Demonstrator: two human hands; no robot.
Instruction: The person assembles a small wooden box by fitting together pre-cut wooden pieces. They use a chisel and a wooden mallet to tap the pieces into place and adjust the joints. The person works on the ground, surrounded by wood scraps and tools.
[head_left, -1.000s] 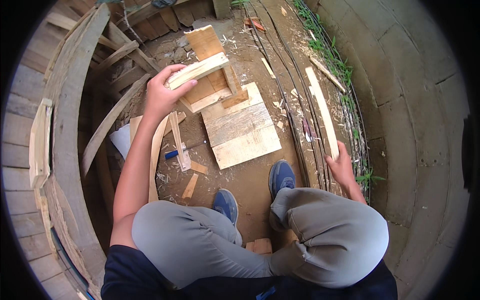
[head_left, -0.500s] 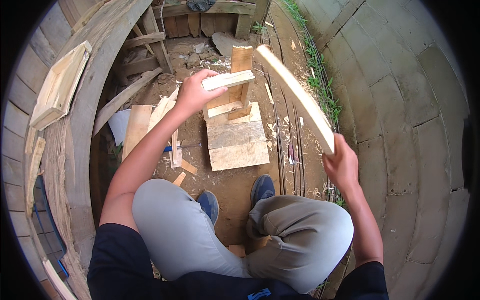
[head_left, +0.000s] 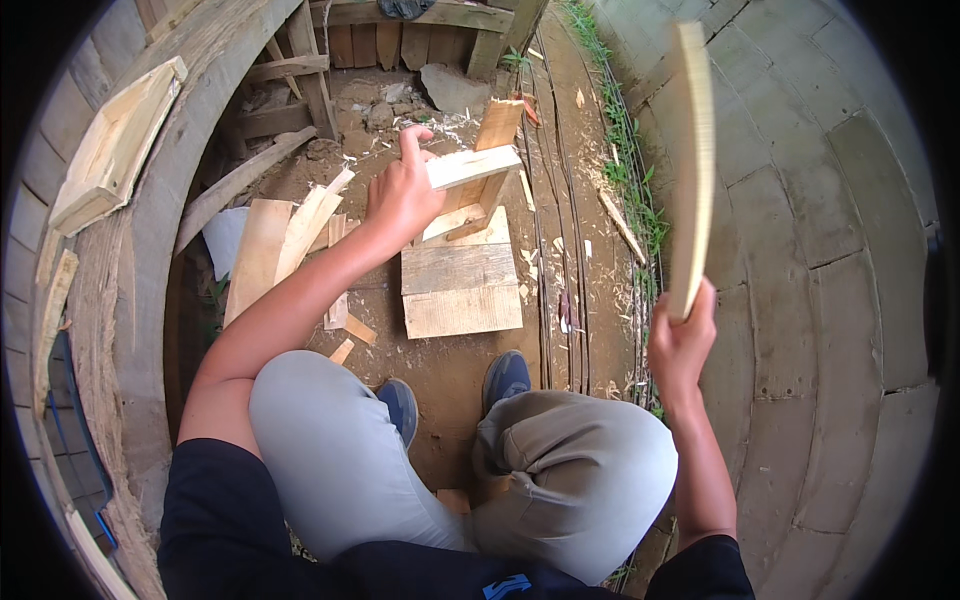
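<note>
Upright, long slat (head_left: 692,160) in right hand (head_left: 682,345), pointing away.

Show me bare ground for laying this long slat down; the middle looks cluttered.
The paved strip right of the grass line is bare and long enough. A small dirt patch lies free between the flat board and the shoes. It is crowded left of the board, with loose planks and offcuts, and behind it under the left hand.
</note>
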